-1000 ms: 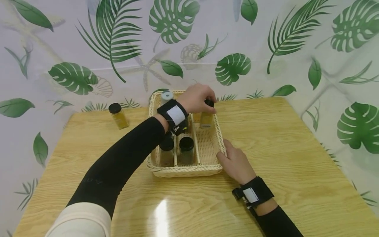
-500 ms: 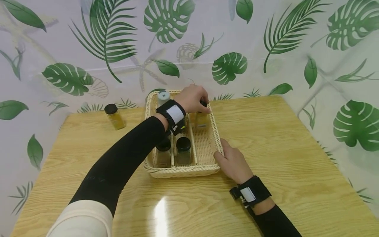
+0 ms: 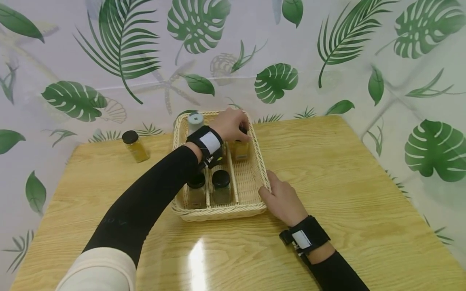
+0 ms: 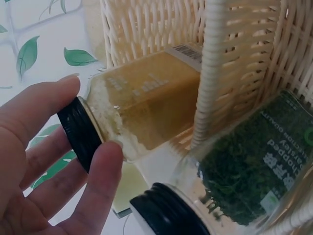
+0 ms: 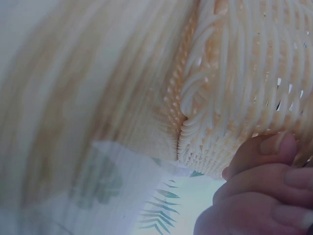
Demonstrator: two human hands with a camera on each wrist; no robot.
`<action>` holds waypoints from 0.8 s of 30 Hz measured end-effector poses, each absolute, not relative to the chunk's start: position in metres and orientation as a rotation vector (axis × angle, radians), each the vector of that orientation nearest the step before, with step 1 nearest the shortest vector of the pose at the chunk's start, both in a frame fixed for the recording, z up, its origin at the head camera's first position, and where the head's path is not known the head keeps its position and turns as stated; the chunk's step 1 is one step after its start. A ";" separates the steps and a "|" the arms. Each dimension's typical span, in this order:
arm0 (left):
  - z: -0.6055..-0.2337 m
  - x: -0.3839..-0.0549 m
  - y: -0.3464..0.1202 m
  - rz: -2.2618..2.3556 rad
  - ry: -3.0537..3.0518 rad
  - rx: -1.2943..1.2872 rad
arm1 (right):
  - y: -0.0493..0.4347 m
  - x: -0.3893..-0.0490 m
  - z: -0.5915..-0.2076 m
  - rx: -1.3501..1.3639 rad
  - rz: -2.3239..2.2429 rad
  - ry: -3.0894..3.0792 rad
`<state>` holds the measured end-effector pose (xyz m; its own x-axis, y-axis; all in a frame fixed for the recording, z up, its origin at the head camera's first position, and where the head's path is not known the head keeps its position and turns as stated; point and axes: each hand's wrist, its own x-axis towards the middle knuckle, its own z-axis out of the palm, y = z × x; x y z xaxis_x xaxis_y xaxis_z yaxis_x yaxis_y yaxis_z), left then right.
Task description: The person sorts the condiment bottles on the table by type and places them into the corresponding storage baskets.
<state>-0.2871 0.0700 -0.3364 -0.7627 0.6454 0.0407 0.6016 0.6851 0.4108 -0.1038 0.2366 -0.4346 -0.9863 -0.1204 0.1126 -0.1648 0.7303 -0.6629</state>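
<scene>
My left hand reaches into the back of a cream wicker basket with dividers. Its fingers and thumb pinch the black lid of a spice jar of yellow powder, which stands in the back of the right compartment. Across the divider, the left wrist view shows a chopped parsley jar with a black lid. My right hand grips the basket's right side near the front corner, thumb over the rim and fingers against the outer weave.
Two dark-lidded jars, one in the left compartment and one in the middle, stand at the front. A pale-lidded jar is at the back left. Outside, another yellow spice jar stands on the wooden table before a leaf-print backdrop.
The left hand has lowered the yellow spice jar slightly into the back of the right compartment. The right hand keeps its grip on the basket. The whole head view has shifted a little.
</scene>
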 end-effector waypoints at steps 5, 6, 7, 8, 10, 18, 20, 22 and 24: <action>-0.336 -0.285 0.066 0.634 2.794 1.044 | 0.235 -0.103 -0.434 0.242 1.091 -2.861; -0.336 -0.285 0.066 0.631 2.795 1.043 | 0.235 -0.103 -0.433 0.242 1.090 -2.862; -0.336 -0.284 0.066 0.629 2.795 1.042 | 0.235 -0.103 -0.433 0.241 1.094 -2.866; -0.336 -0.284 0.066 0.623 2.796 1.041 | 0.235 -0.103 -0.433 0.233 1.100 -2.870; -0.336 -0.283 0.066 0.613 2.798 1.039 | 0.234 -0.103 -0.433 0.232 1.102 -2.870; -0.338 -0.282 0.066 0.593 2.791 1.008 | 0.234 -0.104 -0.433 0.231 1.101 -2.871; -0.338 -0.283 0.066 0.598 2.788 1.007 | 0.234 -0.104 -0.433 0.230 1.094 -2.871; -0.338 -0.283 0.066 0.605 2.783 1.004 | 0.234 -0.104 -0.433 0.228 1.092 -2.869; -0.339 -0.283 0.066 0.604 2.775 0.997 | 0.234 -0.104 -0.433 0.225 1.089 -2.869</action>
